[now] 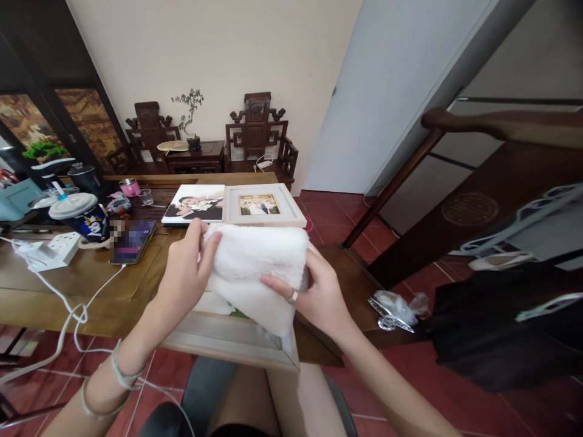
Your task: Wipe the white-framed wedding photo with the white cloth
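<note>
here, on the wooden table, a phone lies left; the left hand pinches the white cloth — fingers closed on its edge — above a picture frame, right hand gripping its other side.

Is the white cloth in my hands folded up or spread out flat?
Folded, loosely. The white cloth is doubled into a thick bundle, pinched by the left hand and the right hand above a picture frame.
</note>
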The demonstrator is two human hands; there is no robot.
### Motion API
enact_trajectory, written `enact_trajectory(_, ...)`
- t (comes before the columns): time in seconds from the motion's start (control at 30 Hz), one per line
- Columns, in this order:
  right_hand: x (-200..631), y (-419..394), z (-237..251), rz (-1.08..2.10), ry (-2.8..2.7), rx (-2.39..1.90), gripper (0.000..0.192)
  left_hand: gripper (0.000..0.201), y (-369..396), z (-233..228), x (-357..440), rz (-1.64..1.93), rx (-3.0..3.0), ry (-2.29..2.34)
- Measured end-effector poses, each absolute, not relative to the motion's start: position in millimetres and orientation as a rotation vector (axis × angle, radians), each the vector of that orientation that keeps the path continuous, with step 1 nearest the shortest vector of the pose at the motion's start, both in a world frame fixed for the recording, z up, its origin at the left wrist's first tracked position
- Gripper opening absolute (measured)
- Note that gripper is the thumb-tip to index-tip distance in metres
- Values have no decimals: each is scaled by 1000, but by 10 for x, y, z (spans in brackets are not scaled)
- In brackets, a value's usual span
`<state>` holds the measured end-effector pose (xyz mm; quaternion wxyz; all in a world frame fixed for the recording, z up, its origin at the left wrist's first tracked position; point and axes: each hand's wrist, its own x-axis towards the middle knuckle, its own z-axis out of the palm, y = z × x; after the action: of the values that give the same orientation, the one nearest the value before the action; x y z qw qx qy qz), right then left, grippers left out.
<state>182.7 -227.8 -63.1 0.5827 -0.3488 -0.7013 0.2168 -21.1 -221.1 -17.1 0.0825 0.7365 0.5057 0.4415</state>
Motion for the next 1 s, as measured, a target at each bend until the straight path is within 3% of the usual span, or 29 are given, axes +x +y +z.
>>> enact_trajectory(0.17,1860,-2150,-515,819,-1483,-865,39,18,-2070,-93,-162,1332,2065,1386)
enact_trajectory(0.33,1911,-2055,-441,566,-1469,-827,20,22,-1947,-100,-257,1384,1725,1094)
enact_trajectory(0.5,1881,-2036,-478,504,-1731,-880,20,26,-1939,-135,-328,1514,1723,1097)
enact_trajectory(0.63,2124,-1991,-439,-4,-1667,-1131,18,19,-1933,-285,-728,1325,1791,1337)
enact_trajectory(0.77,2384,-1928,-414,-648,-1656,-1379,12,44,-1995,-696,-1204,758,2091,1672)
enact_trajectory(0.9,2249,-2008,-670,-522,-2239,-1158,43,44,-2135,-1104,-1289,636,2099,1614)
enact_trajectory(1.0,2018,-2158,-950,-352,-2505,-1075,42,37,-2211,-1250,-1204,786,2096,1645)
